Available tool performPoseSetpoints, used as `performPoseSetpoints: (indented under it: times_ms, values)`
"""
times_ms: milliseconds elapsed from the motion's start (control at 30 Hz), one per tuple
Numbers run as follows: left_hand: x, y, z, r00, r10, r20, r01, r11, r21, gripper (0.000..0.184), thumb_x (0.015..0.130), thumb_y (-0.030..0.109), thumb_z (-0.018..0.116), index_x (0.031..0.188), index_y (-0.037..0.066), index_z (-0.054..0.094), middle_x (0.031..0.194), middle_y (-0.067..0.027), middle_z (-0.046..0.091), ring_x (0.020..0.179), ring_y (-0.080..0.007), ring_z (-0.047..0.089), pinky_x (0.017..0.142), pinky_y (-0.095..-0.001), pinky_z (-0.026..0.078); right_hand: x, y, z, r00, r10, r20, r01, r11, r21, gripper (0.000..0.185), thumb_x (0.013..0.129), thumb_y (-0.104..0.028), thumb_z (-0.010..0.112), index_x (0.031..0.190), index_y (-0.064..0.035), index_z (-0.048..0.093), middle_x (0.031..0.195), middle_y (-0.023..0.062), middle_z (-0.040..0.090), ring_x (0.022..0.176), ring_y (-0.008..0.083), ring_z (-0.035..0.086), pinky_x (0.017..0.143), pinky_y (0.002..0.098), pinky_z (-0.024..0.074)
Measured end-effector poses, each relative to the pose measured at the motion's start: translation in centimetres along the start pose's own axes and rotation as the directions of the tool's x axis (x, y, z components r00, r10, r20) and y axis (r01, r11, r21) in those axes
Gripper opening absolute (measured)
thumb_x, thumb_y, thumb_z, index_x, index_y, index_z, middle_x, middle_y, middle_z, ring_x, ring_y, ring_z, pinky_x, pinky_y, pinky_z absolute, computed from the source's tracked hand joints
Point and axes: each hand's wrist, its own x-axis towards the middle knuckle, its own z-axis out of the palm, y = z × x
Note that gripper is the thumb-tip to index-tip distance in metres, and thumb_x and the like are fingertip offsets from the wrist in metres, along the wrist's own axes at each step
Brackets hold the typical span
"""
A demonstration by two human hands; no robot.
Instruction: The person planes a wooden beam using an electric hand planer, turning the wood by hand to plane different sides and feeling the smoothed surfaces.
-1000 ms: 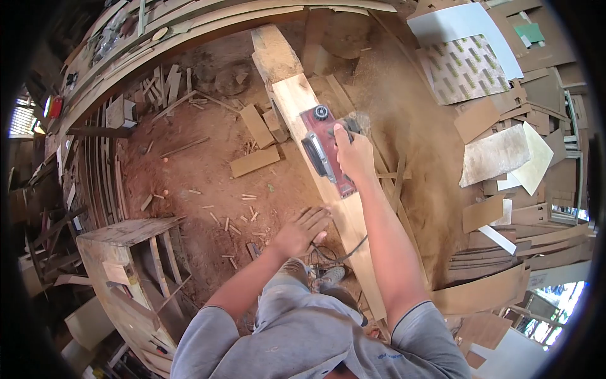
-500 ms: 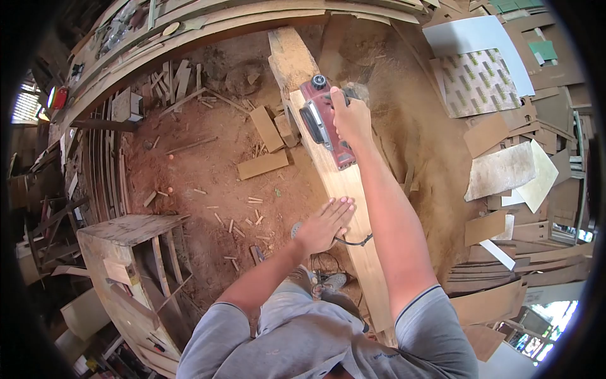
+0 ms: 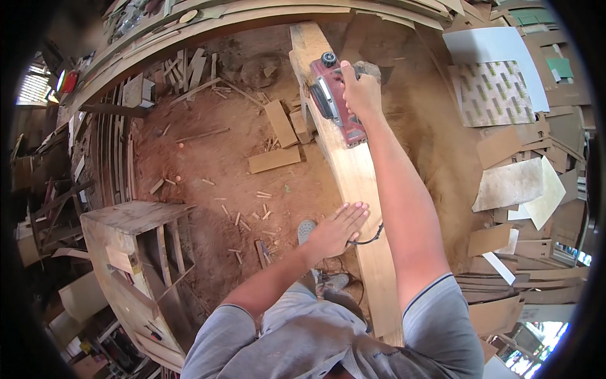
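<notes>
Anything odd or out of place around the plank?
Yes. A black cord lies across the plank beside the left hand, on the surface being worked, so it might snag. Loose wood pieces also litter the dirt floor, which looks untidy. No damage stands out.

A wooden beam [image 3: 357, 174] bears a red power tool [image 3: 353, 130]; wood scraps [image 3: 274, 160] litter the floor [image 3: 211, 161].

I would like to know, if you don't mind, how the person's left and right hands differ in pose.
The right hand grips the electric planer, while the left hand extends its fingers over the board and grips no tool. The right hand is farther along the board; the left hand is nearer the grey shirt. Both hands are bare.
</notes>
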Motion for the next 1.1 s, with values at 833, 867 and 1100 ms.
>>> performPoseSetpoints:
  times_ms: [833,867,1100]
  values:
    - [-15.7,7.1,6.8,0.733,-0.202,0.649,0.36,0.926,-0.118,0.072,0.092,0.039,0.084,0.146,-0.001,0.061,0.141,-0.0258,0.068,0.133,-0.0409,0.066,0.112,-0.053,0.052,-55.4,19.5,-32.7,0.828,0.173,-0.533,-0.096,0.981,0.17,0.031,0.098,-0.029,0.085,0.092,-0.0012,0.072,0.064,-0.0031,0.059,0.056,0.0074,0.054,0.053,0.0288,0.0424]
    - [-15.0,7.7,7.6,0.79,-0.236,0.566,0.414,0.886,-0.207,0.072,0.092,0.04,0.086,0.143,-0.003,0.061,0.136,-0.0255,0.069,0.129,-0.0394,0.068,0.109,-0.0513,0.054,-58.9,21.3,-33.5,0.786,0.19,-0.588,-0.103,0.979,0.177,0.03,0.099,-0.028,0.084,0.092,-0.0014,0.072,0.063,-0.0031,0.058,0.054,0.0074,0.054,0.052,0.0284,0.0412]
    - [-2.5,13.3,10.6,0.553,-0.826,0.105,0.465,0.202,-0.862,0.074,0.099,0.036,0.088,0.141,-0.014,0.054,0.138,-0.0217,0.069,0.123,-0.0272,0.068,0.102,-0.0412,0.057,-79.2,29.7,-34.6,0.524,0.366,-0.769,-0.146,0.928,0.343,0.031,0.103,-0.028,0.082,0.091,-0.0027,0.068,0.061,-0.0016,0.056,0.05,0.0083,0.051,0.049,0.0269,0.0386]
